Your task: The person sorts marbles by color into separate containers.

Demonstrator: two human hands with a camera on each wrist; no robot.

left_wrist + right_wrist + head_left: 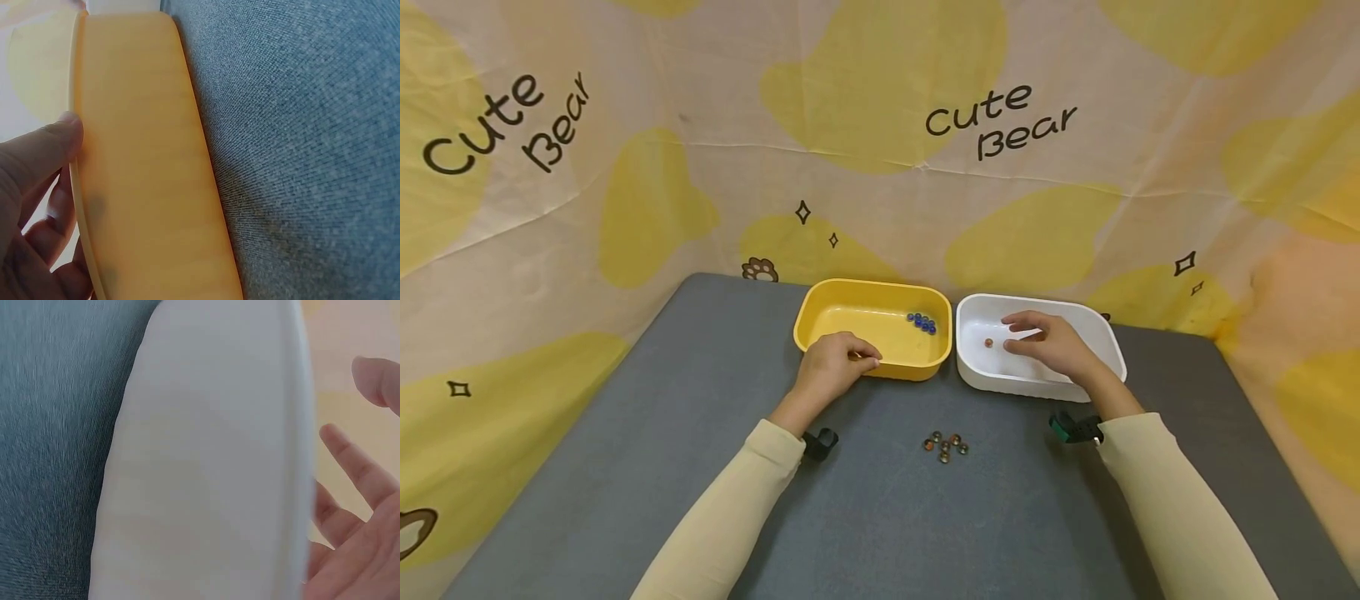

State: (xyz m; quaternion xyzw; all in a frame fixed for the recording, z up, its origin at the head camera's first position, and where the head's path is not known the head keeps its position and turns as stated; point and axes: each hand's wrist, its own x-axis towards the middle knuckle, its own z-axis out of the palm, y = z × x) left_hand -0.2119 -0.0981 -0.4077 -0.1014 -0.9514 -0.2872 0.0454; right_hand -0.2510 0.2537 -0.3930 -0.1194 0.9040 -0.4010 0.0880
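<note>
At the front rim of a yellow plastic tub [827, 293], my left hand [837, 364] grips the edge. In the left wrist view its thumb [70, 134] lies on the rim, the other fingers curled behind the wall. Several blue marbles [922, 323] sit at the tub's right end. Over the white tub [1000, 383] hovers my right hand [1051, 343], thumb and fingers spread apart, holding nothing. To the left of its fingertips, one orange-brown marble [988, 343] lies on the white tub's floor. The right wrist view shows this hand [359, 525] beyond the white wall.
Several brownish, clear-looking marbles [945, 447] lie grouped on the grey table [880, 525] in front of the tubs. Both tubs stand side by side near the back edge. A patterned cloth [865, 100] hangs behind the table and along its sides.
</note>
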